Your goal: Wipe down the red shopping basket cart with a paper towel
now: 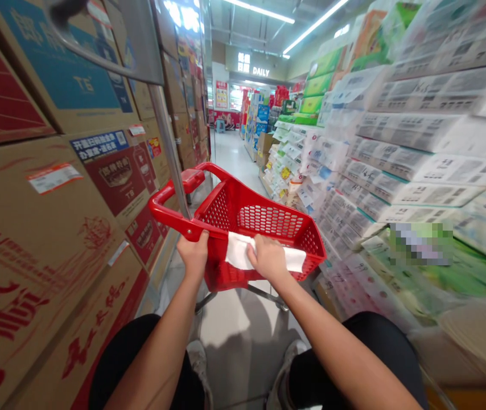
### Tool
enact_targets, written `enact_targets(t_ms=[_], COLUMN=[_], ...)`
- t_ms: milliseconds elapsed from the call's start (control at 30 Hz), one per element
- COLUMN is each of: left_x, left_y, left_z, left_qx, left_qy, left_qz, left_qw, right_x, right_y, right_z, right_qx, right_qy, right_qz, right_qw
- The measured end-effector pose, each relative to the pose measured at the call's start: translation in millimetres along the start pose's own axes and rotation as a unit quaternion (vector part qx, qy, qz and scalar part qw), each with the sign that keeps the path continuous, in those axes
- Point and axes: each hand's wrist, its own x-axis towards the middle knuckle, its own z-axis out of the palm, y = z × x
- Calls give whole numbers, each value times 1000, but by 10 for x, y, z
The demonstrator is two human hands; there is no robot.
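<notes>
A red plastic shopping cart basket (285, 219) stands tilted in front of me in a narrow shop aisle. My left hand (193, 254) grips the basket's near rim at its left corner, just below the red handle (170, 216). My right hand (268, 259) presses a white cloth (294, 259) flat against the near rim of the basket. The cloth lies along the rim on both sides of my fingers. The basket's inside looks bare as far as I can see. My knees and shoes show below.
Stacked cardboard cartons (55, 216) form a wall close on the left, with a metal post (168, 148) beside the cart. Packs of tissue and paper goods (417, 171) are piled high on the right. The light floor (230, 154) of the aisle runs ahead toward far shelves.
</notes>
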Motion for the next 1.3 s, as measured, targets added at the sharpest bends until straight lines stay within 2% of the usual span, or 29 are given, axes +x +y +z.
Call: enact_targets(t_ms=[167,233,300,367,467,600,667,867,967,1033,1100,1200,1300], left_x=[57,65,62,48,7,-89,-154,-290,-234,-159,-78,19,60], left_y=[-102,-122,-132,-138,-141,-111,-68,65,33,-20,-75,-135,-158], left_z=[46,75,103,127,151,185,211,250,215,182,152,128,127], left_qx=[-22,-17,-12,-9,-4,-12,-11,-25,-32,-35,-39,-45,-43], left_qy=[-7,-5,1,7,11,6,5,-19,-26,-28,-25,-7,5], left_qz=[-8,-17,-24,-23,-13,-3,0,-31,-45,-51,-57,-62,-64], left_qw=[1000,1000,1000,1000,1000,1000,1000,999,998,998,997,997,997], right_x=[-403,-517,-578,-584,-515,-319,-166,352,403,324,182,-85,-340], right_y=[906,1180,1328,1356,1268,1007,752,-274,-423,-297,-29,526,1098], right_z=[29,23,19,19,26,36,36,-21,-44,-28,10,74,103], right_qx=[-63,-75,-78,-81,-81,-63,-44,42,59,58,41,-1,-39], right_qy=[-4,-5,-2,6,13,16,21,22,27,25,21,16,11], right_qz=[56,81,100,120,145,134,110,29,-6,-27,-31,-13,36], right_qw=[996,994,992,989,986,989,993,998,998,998,998,1000,999])
